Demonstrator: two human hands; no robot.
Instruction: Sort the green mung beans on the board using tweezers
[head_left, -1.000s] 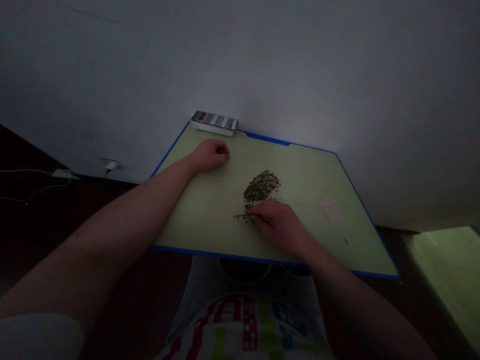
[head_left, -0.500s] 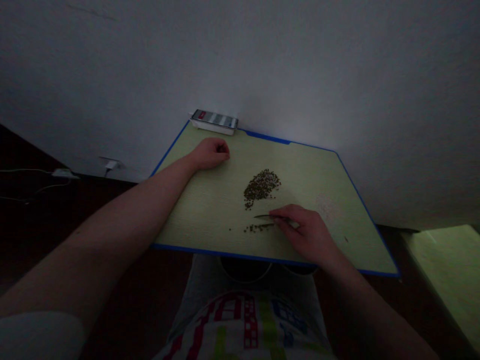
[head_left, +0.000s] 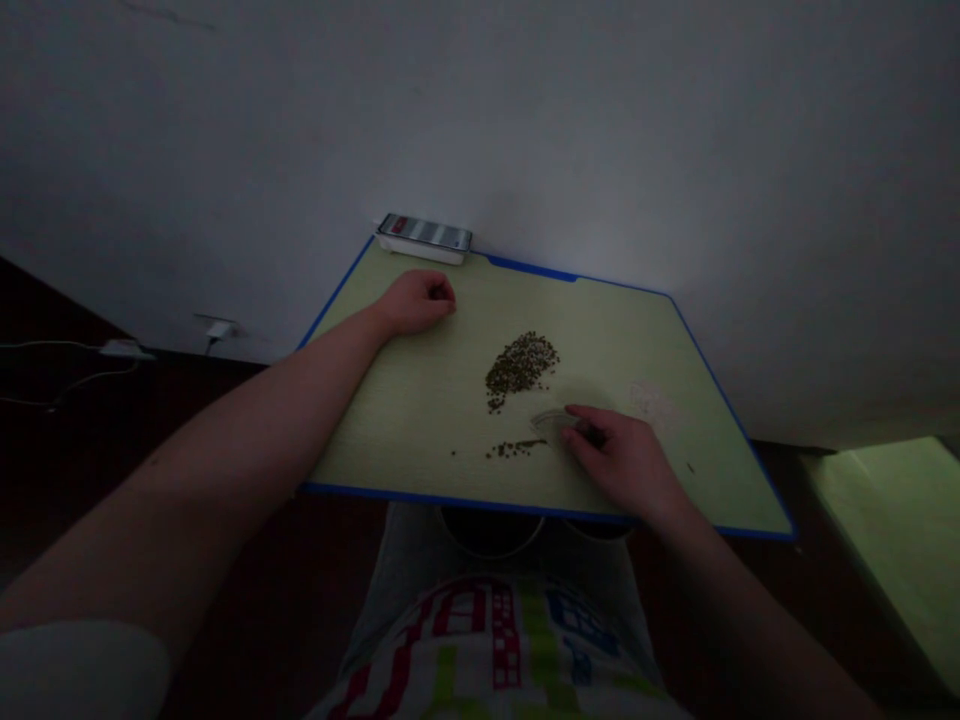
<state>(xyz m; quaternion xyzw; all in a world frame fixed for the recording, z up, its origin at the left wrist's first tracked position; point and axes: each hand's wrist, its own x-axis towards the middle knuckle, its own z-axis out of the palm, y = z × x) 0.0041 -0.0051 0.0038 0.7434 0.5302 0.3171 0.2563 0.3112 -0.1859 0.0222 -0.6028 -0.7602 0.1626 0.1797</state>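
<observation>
My right hand (head_left: 619, 455) pinches a pair of slim tweezers (head_left: 553, 417), blurred by motion, with the tips pointing left just above the board. Below the tips lies a short line of small dark grains (head_left: 514, 449), apart from the tool. A larger pile of dark grains (head_left: 523, 362), mixed with some pale ones, sits farther up the board. On the far side of my right hand is a scatter of pale grains (head_left: 654, 402). My left hand (head_left: 420, 302) rests at the upper left of the board, fingers curled, nothing visible in them.
The pale yellow-green board (head_left: 405, 420) has a blue edge and stands against the wall. A flat white box (head_left: 422, 240) with a dark printed top is at its back left corner. Round dark pots (head_left: 491, 530) show under the front edge. A single dark speck (head_left: 691, 467) lies at right.
My right hand has moved slightly right and up with the tweezers, away from the short line of grains. The left hand keeps its place; the whole view has shifted a little.
</observation>
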